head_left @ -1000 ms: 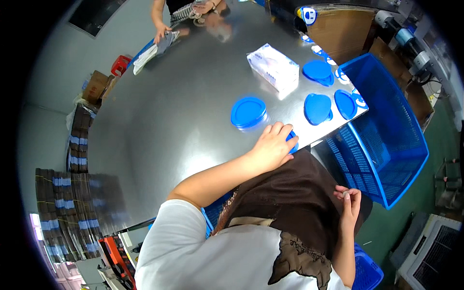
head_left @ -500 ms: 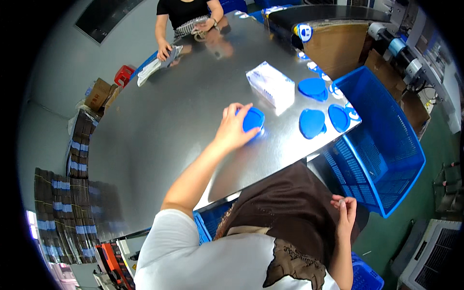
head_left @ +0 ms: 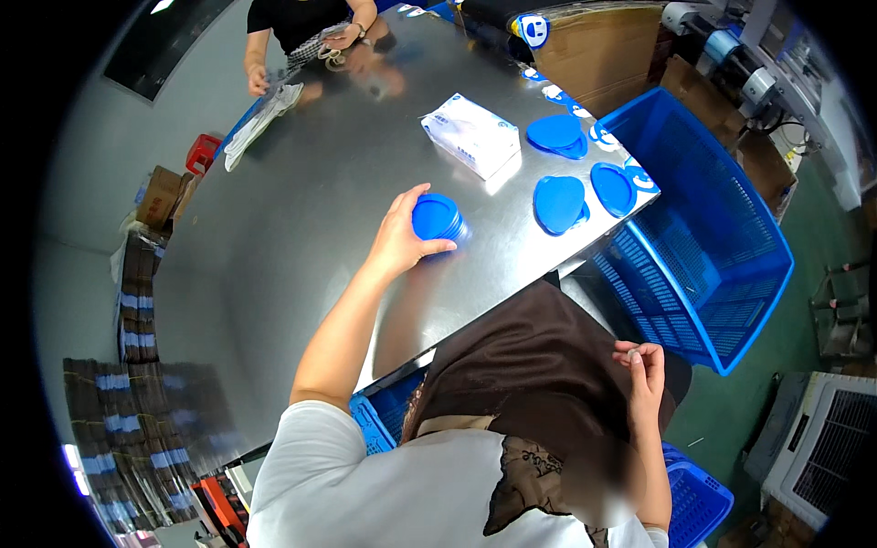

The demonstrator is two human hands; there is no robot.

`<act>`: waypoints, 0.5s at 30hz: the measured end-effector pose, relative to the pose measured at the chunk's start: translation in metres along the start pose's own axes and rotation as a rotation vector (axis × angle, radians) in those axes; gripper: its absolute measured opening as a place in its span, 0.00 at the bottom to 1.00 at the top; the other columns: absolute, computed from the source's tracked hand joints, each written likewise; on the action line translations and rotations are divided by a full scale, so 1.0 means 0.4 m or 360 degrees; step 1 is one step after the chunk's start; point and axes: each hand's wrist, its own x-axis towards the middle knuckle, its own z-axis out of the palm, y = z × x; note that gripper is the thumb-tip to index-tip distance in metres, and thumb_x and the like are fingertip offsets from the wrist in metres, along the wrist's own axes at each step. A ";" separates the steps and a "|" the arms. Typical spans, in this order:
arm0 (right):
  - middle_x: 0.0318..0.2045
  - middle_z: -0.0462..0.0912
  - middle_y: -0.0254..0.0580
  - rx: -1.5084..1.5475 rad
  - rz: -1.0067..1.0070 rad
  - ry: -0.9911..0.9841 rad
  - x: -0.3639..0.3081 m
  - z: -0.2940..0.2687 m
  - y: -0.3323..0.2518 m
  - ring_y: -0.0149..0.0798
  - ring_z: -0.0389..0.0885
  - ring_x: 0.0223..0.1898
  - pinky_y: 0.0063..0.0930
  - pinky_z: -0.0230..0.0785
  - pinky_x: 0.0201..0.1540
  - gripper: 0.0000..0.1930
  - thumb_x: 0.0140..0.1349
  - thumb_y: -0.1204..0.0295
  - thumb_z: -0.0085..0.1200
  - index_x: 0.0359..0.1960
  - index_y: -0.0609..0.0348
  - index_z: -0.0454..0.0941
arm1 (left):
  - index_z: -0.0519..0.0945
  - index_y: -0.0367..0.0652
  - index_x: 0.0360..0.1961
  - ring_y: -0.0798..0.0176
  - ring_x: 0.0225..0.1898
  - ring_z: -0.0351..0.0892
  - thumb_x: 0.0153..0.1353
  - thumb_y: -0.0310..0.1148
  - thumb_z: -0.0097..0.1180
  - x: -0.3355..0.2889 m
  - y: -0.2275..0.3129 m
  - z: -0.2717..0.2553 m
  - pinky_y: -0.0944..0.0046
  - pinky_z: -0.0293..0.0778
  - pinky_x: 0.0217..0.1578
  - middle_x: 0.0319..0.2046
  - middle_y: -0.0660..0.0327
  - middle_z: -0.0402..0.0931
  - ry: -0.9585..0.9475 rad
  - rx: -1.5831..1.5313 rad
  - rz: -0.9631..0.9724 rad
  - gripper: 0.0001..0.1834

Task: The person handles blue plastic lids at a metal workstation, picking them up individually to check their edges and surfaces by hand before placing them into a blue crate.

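Note:
My left hand [head_left: 399, 236] curves round a short stack of round blue lids [head_left: 436, 217] on the metal table, with the thumb along the near side and the fingers at the far left. Over my lap, off the table edge, my right hand [head_left: 646, 363] is half curled with thumb and fingertips together; a small pale bit shows there, too small to name. To the stack's right lie a blue lid pair [head_left: 555, 134], another blue pair [head_left: 559, 203] and a single-looking blue lid [head_left: 613, 189]. A white tissue box [head_left: 470, 135] stands beyond the stack.
A large blue crate [head_left: 703, 247] stands against the table's right corner. Across the metal table [head_left: 301, 210], a co-worker [head_left: 301, 27] handles things beside a white cloth bundle [head_left: 260, 125]. Tied dark bundles [head_left: 128, 429] are piled at left; an air-cooler-like unit [head_left: 813, 438] stands at right.
The whole view has shifted, moving everything left and up. My left thumb now shows along the stack's near side. The co-worker's hand has lifted off the cloth bundle. My right hand keeps its pose.

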 end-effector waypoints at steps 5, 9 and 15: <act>0.47 0.79 0.46 0.0051 0.0056 -0.0035 -0.001 0.014 0.008 0.32 0.78 0.44 0.27 0.68 0.53 0.04 0.71 0.73 0.45 0.42 0.58 0.66 | 0.58 0.46 0.68 0.47 0.63 0.66 0.31 0.40 0.81 -0.024 -0.024 -0.016 0.53 0.65 0.62 0.61 0.47 0.66 0.0001 0.0047 0.0072 0.61; 0.46 0.79 0.49 0.0004 -0.0004 -0.0004 -0.003 0.002 0.017 0.33 0.79 0.42 0.27 0.69 0.51 0.03 0.71 0.72 0.44 0.40 0.58 0.67 | 0.58 0.47 0.69 0.46 0.65 0.63 0.32 0.38 0.80 -0.024 -0.026 -0.040 0.51 0.64 0.63 0.64 0.47 0.62 -0.0195 -0.0038 -0.0191 0.60; 0.46 0.79 0.48 0.0018 0.0015 -0.0041 -0.002 -0.011 0.010 0.33 0.78 0.44 0.27 0.69 0.53 0.03 0.71 0.73 0.44 0.41 0.59 0.67 | 0.59 0.49 0.68 0.46 0.63 0.66 0.32 0.37 0.80 -0.032 -0.046 -0.004 0.51 0.66 0.62 0.64 0.48 0.63 -0.0071 0.0046 -0.0042 0.59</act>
